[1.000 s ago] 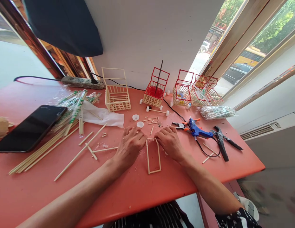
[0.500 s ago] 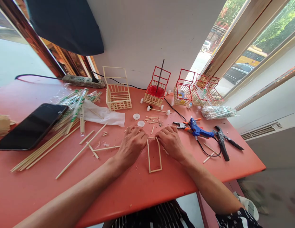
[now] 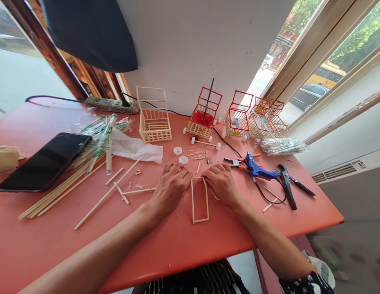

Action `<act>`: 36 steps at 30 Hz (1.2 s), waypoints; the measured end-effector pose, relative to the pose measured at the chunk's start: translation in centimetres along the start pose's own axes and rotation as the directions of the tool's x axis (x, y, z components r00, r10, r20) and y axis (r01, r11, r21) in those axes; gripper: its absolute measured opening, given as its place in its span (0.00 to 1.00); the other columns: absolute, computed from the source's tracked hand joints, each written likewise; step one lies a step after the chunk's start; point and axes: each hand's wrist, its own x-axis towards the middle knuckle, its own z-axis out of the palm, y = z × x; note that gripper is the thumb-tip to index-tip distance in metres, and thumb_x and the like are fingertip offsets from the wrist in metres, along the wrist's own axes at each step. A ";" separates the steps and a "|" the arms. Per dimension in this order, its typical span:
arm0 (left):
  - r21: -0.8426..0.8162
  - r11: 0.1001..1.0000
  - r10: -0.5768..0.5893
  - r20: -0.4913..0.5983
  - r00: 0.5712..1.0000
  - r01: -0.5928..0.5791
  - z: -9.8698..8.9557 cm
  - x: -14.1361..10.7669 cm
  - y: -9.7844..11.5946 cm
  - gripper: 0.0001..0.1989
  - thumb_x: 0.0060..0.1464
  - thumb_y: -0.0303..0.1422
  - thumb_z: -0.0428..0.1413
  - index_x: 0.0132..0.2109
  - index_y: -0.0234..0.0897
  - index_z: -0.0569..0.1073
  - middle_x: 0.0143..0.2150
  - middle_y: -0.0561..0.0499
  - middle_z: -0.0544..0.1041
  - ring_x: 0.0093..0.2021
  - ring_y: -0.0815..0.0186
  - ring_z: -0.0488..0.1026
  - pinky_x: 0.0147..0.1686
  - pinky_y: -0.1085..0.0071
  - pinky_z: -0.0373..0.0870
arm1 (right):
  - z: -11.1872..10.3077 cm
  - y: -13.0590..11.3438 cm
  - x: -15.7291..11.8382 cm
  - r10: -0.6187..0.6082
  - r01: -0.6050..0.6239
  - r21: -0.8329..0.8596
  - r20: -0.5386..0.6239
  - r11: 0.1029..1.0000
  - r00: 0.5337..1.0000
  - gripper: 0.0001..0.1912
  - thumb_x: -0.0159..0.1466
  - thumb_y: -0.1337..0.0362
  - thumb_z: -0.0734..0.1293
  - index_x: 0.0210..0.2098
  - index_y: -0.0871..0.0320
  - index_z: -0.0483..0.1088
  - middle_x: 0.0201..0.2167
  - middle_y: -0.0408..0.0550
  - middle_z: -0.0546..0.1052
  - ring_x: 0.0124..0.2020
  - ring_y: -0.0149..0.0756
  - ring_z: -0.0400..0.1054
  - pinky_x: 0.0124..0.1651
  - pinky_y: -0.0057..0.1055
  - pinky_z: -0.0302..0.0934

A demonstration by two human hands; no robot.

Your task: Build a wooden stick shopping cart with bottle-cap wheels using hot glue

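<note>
A small rectangular frame of wooden sticks (image 3: 193,204) lies on the red table (image 3: 141,249) in front of me. My left hand (image 3: 173,183) is closed with its fingertips at the frame's far left corner. At the far right corner, my right hand (image 3: 222,183) is closed on the frame too. The fingertips partly hide those two corners. Just beyond my hands lie a white plastic cap (image 3: 183,160), a second white cap (image 3: 177,151) and several short stick pieces (image 3: 198,167).
Several little stick carts, among them a plain one (image 3: 155,126) and a red-trimmed one (image 3: 202,118), stand along the wall. A blue glue gun (image 3: 259,170) and black-handled pliers (image 3: 288,190) lie right. Left are a phone (image 3: 44,163), long sticks (image 3: 59,190) and a power strip (image 3: 112,105).
The whole view has shifted slightly, so things appear a little further right. Both hands stay at the far corners of the stick frame.
</note>
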 end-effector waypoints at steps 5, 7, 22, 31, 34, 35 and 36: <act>-0.010 1.000 0.000 -0.007 1.000 0.000 0.0 -0.1 -0.1 0.07 0.62 0.25 0.57 0.33 0.35 0.75 0.33 0.47 0.79 0.49 0.51 0.72 0.50 0.55 0.65 | 0.0 0.0 0.0 -0.006 0.006 -0.022 0.014 1.000 1.000 0.07 0.72 0.67 0.66 0.39 0.55 0.76 0.37 0.47 0.80 0.44 0.40 0.67 0.53 0.38 0.48; -0.008 1.000 0.012 -0.011 1.000 -0.012 0.1 -0.1 -0.1 0.08 0.62 0.24 0.57 0.32 0.35 0.74 0.33 0.47 0.79 0.48 0.52 0.73 0.49 0.55 0.65 | 0.0 0.0 0.0 -0.006 0.006 -0.026 0.017 1.000 1.000 0.07 0.72 0.67 0.66 0.38 0.55 0.76 0.37 0.47 0.80 0.44 0.40 0.67 0.54 0.38 0.47; -0.042 0.998 -0.044 0.061 0.997 0.047 0.1 0.1 0.1 0.05 0.61 0.26 0.58 0.35 0.33 0.75 0.36 0.45 0.79 0.48 0.51 0.73 0.50 0.54 0.68 | 0.0 0.0 0.1 -0.015 0.015 -0.029 0.018 0.999 1.000 0.07 0.72 0.67 0.65 0.38 0.55 0.75 0.37 0.46 0.80 0.44 0.40 0.67 0.53 0.38 0.47; -0.060 0.996 -0.052 0.100 0.994 0.058 0.2 0.1 -0.1 0.07 0.64 0.27 0.56 0.36 0.33 0.76 0.38 0.44 0.80 0.51 0.50 0.73 0.52 0.53 0.68 | 0.0 -0.1 0.2 -0.015 0.016 -0.029 0.004 0.999 1.000 0.06 0.72 0.66 0.66 0.39 0.56 0.75 0.38 0.46 0.81 0.43 0.40 0.67 0.53 0.38 0.47; -0.068 0.996 -0.049 0.099 0.994 0.056 0.0 0.1 -0.1 0.07 0.64 0.26 0.55 0.36 0.34 0.76 0.40 0.44 0.80 0.51 0.50 0.73 0.52 0.53 0.67 | 0.0 -0.1 0.2 -0.015 0.015 -0.025 0.004 1.000 1.000 0.06 0.72 0.66 0.66 0.39 0.55 0.75 0.37 0.46 0.81 0.43 0.39 0.67 0.53 0.38 0.47; -0.071 0.996 -0.054 0.089 0.995 0.060 -0.1 0.1 -0.1 0.06 0.64 0.26 0.55 0.37 0.35 0.76 0.41 0.44 0.81 0.52 0.50 0.73 0.53 0.53 0.67 | 0.0 0.0 0.1 -0.013 0.013 -0.022 0.002 1.000 1.000 0.06 0.72 0.66 0.66 0.39 0.55 0.75 0.37 0.46 0.80 0.43 0.39 0.67 0.53 0.38 0.47; -0.073 0.995 -0.061 0.076 0.995 0.066 -0.3 0.0 -0.1 0.06 0.64 0.26 0.55 0.39 0.35 0.77 0.42 0.43 0.81 0.53 0.50 0.73 0.53 0.53 0.66 | 0.0 0.0 0.1 -0.011 0.011 -0.018 -0.001 1.000 1.000 0.06 0.72 0.66 0.66 0.39 0.55 0.75 0.37 0.46 0.81 0.44 0.39 0.68 0.53 0.38 0.48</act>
